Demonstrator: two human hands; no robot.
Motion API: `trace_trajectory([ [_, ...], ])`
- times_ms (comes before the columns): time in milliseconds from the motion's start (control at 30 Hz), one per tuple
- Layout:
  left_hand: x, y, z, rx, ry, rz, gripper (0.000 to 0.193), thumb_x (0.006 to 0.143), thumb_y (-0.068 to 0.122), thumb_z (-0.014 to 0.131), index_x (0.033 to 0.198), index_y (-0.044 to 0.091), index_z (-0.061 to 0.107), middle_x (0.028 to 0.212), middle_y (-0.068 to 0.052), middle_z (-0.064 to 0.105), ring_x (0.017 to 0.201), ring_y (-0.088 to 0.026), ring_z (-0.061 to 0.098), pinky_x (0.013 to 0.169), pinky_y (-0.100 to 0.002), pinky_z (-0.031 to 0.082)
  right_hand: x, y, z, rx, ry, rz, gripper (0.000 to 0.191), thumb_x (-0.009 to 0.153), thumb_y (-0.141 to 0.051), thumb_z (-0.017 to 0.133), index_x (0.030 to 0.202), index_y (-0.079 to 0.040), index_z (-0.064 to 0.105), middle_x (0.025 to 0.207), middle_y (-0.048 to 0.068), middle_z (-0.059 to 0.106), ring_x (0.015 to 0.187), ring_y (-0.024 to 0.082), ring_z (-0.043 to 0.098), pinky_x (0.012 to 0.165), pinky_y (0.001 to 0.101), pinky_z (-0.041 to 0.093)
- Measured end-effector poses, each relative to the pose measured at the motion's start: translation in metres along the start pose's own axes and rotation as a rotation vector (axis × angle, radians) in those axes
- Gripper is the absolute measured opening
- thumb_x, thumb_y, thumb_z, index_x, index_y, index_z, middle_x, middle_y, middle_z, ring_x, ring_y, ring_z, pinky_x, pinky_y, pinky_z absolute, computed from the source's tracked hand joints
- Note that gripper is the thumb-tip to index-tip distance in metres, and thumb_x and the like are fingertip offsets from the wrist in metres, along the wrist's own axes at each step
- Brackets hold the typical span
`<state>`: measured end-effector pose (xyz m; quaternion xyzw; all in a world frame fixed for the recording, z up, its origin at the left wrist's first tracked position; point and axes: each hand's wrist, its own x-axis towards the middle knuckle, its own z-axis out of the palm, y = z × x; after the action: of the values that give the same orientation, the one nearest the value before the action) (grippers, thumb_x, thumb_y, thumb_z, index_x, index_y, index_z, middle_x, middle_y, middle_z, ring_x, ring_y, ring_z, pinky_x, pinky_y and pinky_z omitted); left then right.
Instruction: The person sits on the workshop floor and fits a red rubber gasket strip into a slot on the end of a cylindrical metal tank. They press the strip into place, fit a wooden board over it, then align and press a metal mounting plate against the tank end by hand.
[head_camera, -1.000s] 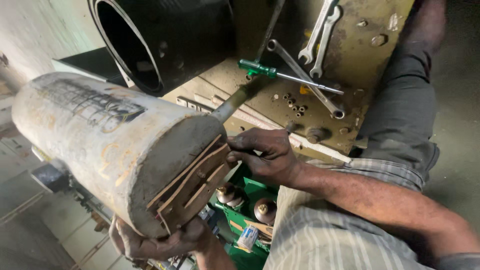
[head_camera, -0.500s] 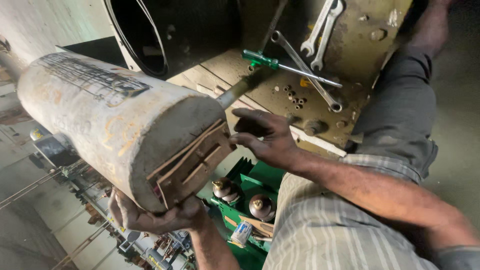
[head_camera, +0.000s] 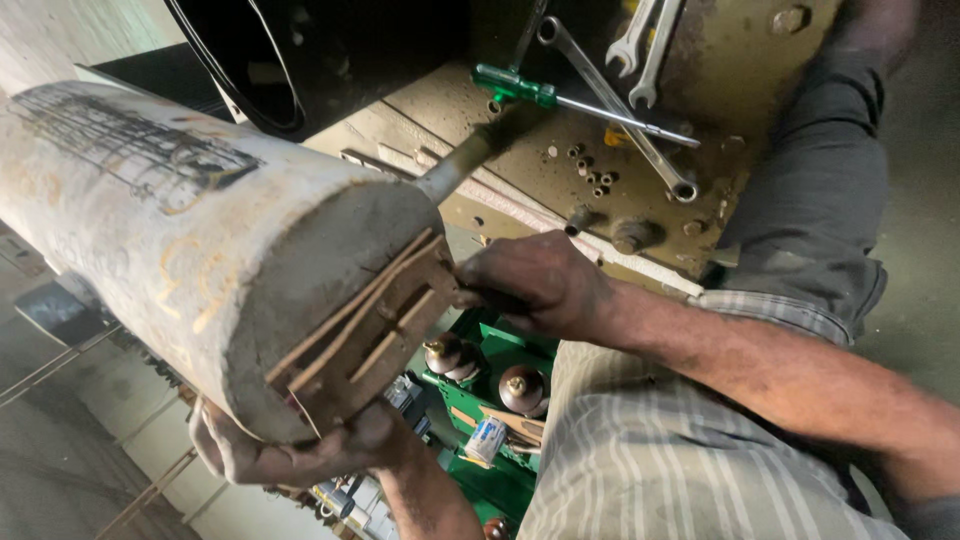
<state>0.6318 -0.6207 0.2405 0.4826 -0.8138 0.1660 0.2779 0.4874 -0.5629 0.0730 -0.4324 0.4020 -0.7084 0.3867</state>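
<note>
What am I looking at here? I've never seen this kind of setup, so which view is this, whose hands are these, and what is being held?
This is one view, from a camera worn on the person's head, looking down at their own two bare hands; there is no robot. The left hand supports from below the end of a big, dirty pale cylinder. The right hand grips at the brown layered strips fixed on that end face. Behind, on a grimy metal surface, lie a green-handled screwdriver, several spanners and small loose nuts. Below the hands sits a green unit with brown knobs. The person wears a striped shirt.
</note>
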Motion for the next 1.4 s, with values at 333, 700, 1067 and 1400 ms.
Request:
trace_trajectory([
  [333,0.023,-0.064,-0.042,0.15,-0.444,0.069,0.128,0.054,0.085,0.067,0.145,-0.002,0.046,0.135,-0.021,0.046,0.118,-0.038,0.059,0.093,-0.047,0.059,0.009,0.002,0.004,-0.241,-0.03,-0.149,0.03,0.093,-0.01,0.074,0.117,0.006,0.065,0.1,0.018,0.071,0.082,0.029,0.073,0.066,0.0394,0.06],
  [700,0.039,-0.085,-0.051,0.176,-0.686,0.243,0.118,0.057,0.078,0.075,0.136,-0.004,0.046,0.126,-0.016,0.056,0.11,-0.033,0.065,0.095,-0.05,0.059,0.02,0.022,0.011,-0.303,0.027,-0.316,0.019,0.097,-0.01,0.074,0.106,0.003,0.064,0.109,0.02,0.071,0.095,0.031,0.076,0.072,0.0367,0.063],
  [1067,0.0,-0.009,-0.009,-0.059,-0.046,-0.136,0.115,0.069,0.094,0.064,0.138,0.004,0.044,0.136,-0.016,0.045,0.133,-0.031,0.052,0.112,-0.05,0.047,0.004,-0.001,0.007,-0.378,-0.025,-0.228,0.024,0.094,-0.01,0.071,0.112,0.005,0.068,0.108,0.017,0.072,0.087,0.028,0.074,0.067,0.0365,0.06],
  [1400,-0.008,-0.026,-0.006,0.024,-0.004,-0.078,0.114,0.073,0.093,0.056,0.14,0.002,0.047,0.134,-0.016,0.048,0.136,-0.031,0.049,0.111,-0.052,0.045,-0.002,0.024,0.027,-0.328,0.053,-0.295,0.011,0.095,-0.003,0.07,0.103,-0.002,0.062,0.108,0.016,0.071,0.085,0.029,0.073,0.066,0.0376,0.059],
])
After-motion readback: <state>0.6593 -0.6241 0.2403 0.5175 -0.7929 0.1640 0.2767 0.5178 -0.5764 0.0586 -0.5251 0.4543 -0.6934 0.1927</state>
